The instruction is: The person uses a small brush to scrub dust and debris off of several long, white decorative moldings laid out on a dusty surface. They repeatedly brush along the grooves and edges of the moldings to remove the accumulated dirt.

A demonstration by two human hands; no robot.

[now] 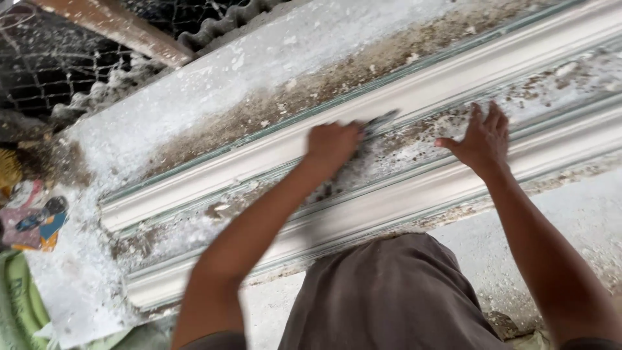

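Observation:
A long white plaster moulding (214,170) with raised ribs and a sunken, dirty channel lies across a white, plaster-crusted slab (194,97). My left hand (332,145) is closed on a small dark scraper-like tool (381,122), whose blade rests on the channel between the ribs. My right hand (483,137) lies flat with fingers spread on the channel further right, holding nothing. My knee in brown cloth (389,298) fills the bottom middle.
Wire mesh (39,65) and a wooden beam (116,26) stand at the upper left. Coloured scraps (35,220) and a green sack (16,304) lie at the left edge. Plaster flakes and brown grime cover the slab.

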